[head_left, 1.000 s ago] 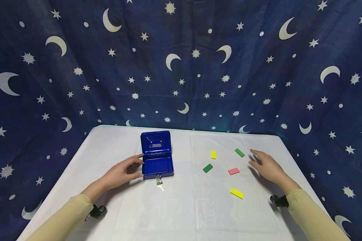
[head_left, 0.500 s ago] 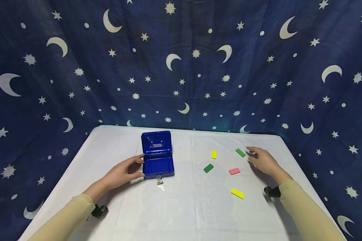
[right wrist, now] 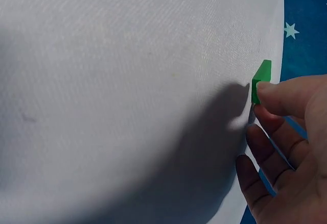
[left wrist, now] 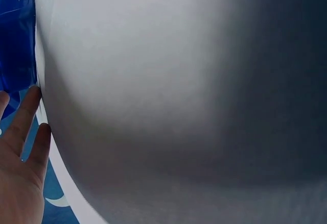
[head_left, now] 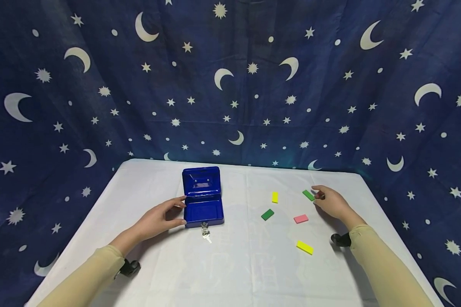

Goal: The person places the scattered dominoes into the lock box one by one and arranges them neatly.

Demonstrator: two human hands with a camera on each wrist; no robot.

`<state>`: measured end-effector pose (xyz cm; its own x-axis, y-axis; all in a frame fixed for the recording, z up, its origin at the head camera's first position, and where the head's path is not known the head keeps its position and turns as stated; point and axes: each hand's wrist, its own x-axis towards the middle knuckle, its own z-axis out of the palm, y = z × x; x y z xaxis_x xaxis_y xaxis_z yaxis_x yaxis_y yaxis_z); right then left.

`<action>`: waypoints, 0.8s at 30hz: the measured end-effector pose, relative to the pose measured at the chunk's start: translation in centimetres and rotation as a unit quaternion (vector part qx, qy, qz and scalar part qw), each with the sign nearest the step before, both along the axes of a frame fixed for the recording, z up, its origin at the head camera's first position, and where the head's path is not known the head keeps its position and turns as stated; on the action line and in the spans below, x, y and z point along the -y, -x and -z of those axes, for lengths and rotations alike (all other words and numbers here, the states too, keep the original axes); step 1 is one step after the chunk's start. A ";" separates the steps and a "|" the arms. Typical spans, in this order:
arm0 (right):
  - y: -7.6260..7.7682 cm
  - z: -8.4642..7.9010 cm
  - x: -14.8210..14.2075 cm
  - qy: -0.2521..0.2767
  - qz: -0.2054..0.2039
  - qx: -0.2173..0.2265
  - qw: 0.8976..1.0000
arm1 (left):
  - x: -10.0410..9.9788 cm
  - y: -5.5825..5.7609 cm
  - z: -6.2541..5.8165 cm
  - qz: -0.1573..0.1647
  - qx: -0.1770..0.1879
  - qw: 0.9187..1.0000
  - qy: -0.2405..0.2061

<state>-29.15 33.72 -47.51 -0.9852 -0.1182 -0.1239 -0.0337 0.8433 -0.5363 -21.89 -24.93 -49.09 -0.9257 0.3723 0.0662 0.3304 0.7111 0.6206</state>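
A blue metal cash box (head_left: pixel 204 209) stands with its lid raised and its tray bare, at the middle left of the table. Keys (head_left: pixel 206 236) hang at its front lock. My left hand (head_left: pixel 153 219) rests against the box's left side, thumb by the front corner and fingers farther back. At the right, my right hand (head_left: pixel 333 204) is at the near end of a green block (head_left: pixel 308 195). Its thumb tip overlaps that block (right wrist: pixel 261 78) in the right wrist view, while the index finger arches beyond it in the head view.
Between box and right hand lie a yellow block (head_left: pixel 275 197), a darker green block (head_left: pixel 267 214), a pink block (head_left: pixel 301 218) and a nearer yellow block (head_left: pixel 304 247). A dark blue star-and-moon curtain (head_left: pixel 249 94) surrounds the white-covered table (head_left: pixel 223 277).
My right hand has moved left to the green block, its thumb and index finger coming up to its end. The left hand stays at the box; the head view has shifted slightly.
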 end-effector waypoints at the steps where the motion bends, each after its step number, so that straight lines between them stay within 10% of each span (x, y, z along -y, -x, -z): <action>1: 0.0 0.0 0.1 0.005 0.001 0.002 1.000 | 0.0 0.0 0.0 0.000 0.000 1.000 0.000; 24: 0.6 0.4 0.0 0.061 -0.010 0.020 0.998 | -0.1 -0.1 -0.1 0.001 -0.001 1.000 -0.001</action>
<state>-29.77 33.74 -47.86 -0.9772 -0.1542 -0.1458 -0.0267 0.7709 -0.6364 -21.82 -24.82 -49.02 -0.9248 0.3742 0.0695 0.3336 0.7090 0.6214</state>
